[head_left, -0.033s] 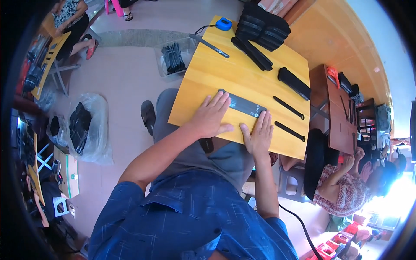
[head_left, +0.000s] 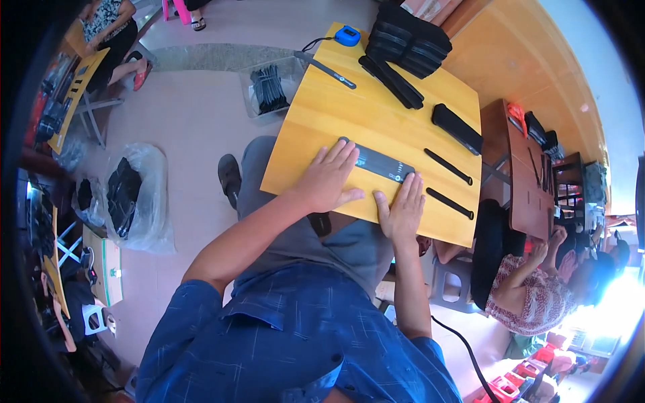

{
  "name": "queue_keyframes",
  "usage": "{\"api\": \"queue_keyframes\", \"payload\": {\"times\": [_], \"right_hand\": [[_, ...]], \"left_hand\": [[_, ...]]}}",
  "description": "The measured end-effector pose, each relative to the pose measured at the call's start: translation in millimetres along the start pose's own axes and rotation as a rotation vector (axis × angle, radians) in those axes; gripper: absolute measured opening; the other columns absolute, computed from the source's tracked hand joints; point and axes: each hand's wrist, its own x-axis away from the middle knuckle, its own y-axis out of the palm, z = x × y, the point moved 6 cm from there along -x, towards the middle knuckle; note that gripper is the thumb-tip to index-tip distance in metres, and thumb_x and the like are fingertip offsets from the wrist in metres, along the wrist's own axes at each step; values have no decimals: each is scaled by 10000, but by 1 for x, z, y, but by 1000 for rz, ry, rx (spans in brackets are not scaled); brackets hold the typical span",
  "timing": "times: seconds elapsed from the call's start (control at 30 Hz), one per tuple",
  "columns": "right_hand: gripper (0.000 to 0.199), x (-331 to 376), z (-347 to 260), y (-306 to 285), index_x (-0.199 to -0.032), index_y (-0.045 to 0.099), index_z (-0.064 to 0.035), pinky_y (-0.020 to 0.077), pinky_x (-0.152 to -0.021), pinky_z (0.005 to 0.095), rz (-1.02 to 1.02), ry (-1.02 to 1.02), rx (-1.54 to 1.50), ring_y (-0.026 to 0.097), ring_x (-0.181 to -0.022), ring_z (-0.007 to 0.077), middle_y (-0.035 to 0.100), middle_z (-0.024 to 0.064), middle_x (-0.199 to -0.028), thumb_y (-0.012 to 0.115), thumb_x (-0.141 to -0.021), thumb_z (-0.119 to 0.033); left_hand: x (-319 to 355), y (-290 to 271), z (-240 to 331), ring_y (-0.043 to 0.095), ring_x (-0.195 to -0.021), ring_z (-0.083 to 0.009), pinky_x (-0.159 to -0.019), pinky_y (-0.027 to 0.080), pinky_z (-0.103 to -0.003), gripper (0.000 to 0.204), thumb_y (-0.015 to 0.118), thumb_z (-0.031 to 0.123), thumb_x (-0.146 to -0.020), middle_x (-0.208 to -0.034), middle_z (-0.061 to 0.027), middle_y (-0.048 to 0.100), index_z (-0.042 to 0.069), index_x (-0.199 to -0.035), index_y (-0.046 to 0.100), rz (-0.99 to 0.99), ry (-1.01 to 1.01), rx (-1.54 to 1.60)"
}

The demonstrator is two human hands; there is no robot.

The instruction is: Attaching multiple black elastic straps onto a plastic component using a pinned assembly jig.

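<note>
A flat dark grey strip (head_left: 379, 162) with pale markings lies across the yellow table (head_left: 306, 144) before me. My left hand (head_left: 329, 176) rests flat at its left end, fingers straight and thumb apart. At the other end my right hand (head_left: 403, 209) lies with outstretched fingertips touching the strip's corner. Neither hand grips anything. To the right are two thin black straps (head_left: 448, 166), each with a small loop at one end. Beyond them sits a black bundle (head_left: 457, 129). A single narrow dark strap (head_left: 329, 72) lies near the far left edge.
At the table's far end are a blue tape measure (head_left: 347, 35), a long black bundle (head_left: 391, 82) and a stack of black pieces (head_left: 410, 41). A clear bin (head_left: 252, 111) of dark straps stands left. Plastic bags (head_left: 156, 201) lie on the floor. A person (head_left: 531, 289) sits at right.
</note>
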Motion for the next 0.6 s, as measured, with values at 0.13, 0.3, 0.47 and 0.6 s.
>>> {"api": "queue_keyframes", "payload": {"times": [0.13,0.3,0.47,0.6], "right_hand": [[986,11,5,-4,-1643,186,52,160,-1279,572,137,-20,-17,157,-1602,434,183,273,-1717,569,-1004,-594],[875,15,-2,-17,-1649,205,28,170,-1269,583,273,-119,-147,176,-1599,448,207,271,-1714,610,-1008,-407],[800,16,-2,-20,-1642,257,16,176,-1263,585,272,-127,-167,202,-1593,450,254,260,-1704,591,-1026,-370],[761,13,-4,-21,-1633,284,15,181,-1261,583,223,-116,-185,219,-1587,455,278,261,-1695,576,-1037,-357]], "left_hand": [[-20,-47,-47,347,-1530,-403,-1252,282,-499,885,704,470,-942,-1622,-265,395,-53,-1572,369,357,-84,254],[-67,-72,-221,547,-1384,-363,-1136,439,-417,855,774,444,-891,-1481,-271,562,-84,-1492,474,694,-635,903],[-117,-63,-297,634,-1157,-261,-955,525,-412,729,799,459,-869,-1320,-205,634,-32,-1358,573,521,-879,933],[-150,-45,-305,622,-856,-148,-726,533,-339,427,803,363,-881,-1046,-97,678,30,-1112,665,395,-895,1172]]}}
